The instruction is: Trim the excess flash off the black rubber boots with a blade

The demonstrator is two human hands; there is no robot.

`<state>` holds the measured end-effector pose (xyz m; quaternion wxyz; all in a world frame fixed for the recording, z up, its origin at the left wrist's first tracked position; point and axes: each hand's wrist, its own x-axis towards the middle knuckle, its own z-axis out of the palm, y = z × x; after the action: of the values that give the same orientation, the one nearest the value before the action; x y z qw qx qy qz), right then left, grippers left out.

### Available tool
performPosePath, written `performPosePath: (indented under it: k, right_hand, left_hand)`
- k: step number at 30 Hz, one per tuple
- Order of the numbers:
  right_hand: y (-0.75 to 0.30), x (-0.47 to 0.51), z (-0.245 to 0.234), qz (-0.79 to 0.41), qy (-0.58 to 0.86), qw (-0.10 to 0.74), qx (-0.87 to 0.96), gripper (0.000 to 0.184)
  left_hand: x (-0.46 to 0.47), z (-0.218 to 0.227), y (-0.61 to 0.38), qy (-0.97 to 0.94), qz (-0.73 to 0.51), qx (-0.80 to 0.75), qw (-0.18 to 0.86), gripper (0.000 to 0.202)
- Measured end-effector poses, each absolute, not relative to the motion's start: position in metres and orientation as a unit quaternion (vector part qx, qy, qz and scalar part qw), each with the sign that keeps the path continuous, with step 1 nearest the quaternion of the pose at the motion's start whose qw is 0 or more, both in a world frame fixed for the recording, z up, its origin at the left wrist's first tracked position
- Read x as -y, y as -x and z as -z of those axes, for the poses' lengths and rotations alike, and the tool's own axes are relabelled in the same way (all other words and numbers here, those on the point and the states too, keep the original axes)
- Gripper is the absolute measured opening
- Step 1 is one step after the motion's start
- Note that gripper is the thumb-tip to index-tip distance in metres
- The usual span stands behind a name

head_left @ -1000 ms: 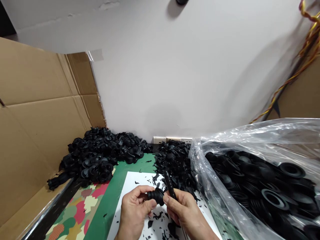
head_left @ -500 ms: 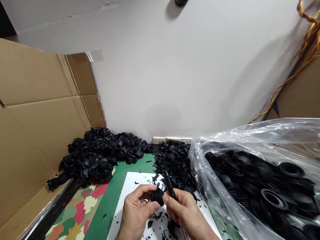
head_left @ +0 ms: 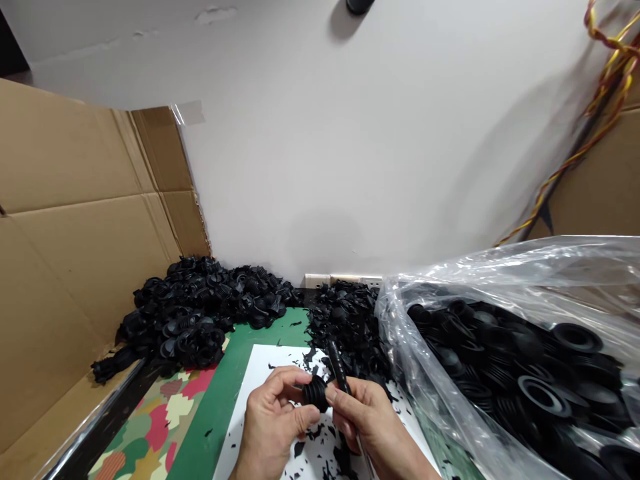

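Observation:
Between thumb and fingers, my left hand [head_left: 275, 420] grips a small black ribbed rubber bellows [head_left: 315, 393]. My right hand [head_left: 367, 417] is closed round a slim dark pen-like tool [head_left: 337, 363]; its dark end points up and away, and a thin metal shaft comes out below the palm. The right thumb and index fingertips meet the bellows' right side. Both hands are over a white sheet [head_left: 245, 407] strewn with black rubber scraps.
A heap of ribbed black parts [head_left: 195, 307] lies at the left beside a cardboard panel [head_left: 90, 247]. Black trimmings [head_left: 347, 320] are piled behind the sheet. On the right, a clear plastic bag [head_left: 400, 333] holds many bellows. A green mat [head_left: 210, 400] lies under the sheet.
The bellows has turned slightly in my fingers. Both hands stay in nearly the same place, and the view has shifted a little.

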<state>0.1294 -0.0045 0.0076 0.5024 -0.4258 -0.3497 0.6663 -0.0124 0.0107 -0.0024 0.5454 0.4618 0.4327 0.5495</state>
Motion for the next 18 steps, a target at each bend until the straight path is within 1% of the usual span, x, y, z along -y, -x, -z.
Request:
performPosePath:
  k: [4, 8, 14, 16, 18]
  right_hand:
    - [-0.128, 0.005, -0.011, -0.663, 0.428, 0.497, 0.362, 0.044]
    - [-0.126, 0.006, -0.009, -0.608, 0.458, 0.501, 0.412, 0.042]
    - [-0.122, 0.005, 0.008, -0.503, 0.507, 0.482, 0.507, 0.033]
    - [-0.121, 0.005, 0.008, -0.503, 0.505, 0.492, 0.5, 0.033]
    - [-0.122, 0.005, 0.005, -0.527, 0.491, 0.504, 0.478, 0.035]
  left_hand:
    - [-0.01, -0.002, 0.013, -0.41, -0.508, -0.444, 0.614, 0.035]
    - [-0.011, -0.005, 0.015, -0.349, -0.494, -0.467, 0.644, 0.042]
    - [-0.011, -0.002, 0.015, -0.395, -0.479, -0.492, 0.61, 0.046]
    - [-0.009, -0.002, 0.014, -0.429, -0.476, -0.497, 0.584, 0.042]
    - [-0.006, -0.004, 0.013, -0.468, -0.491, -0.488, 0.549, 0.035]
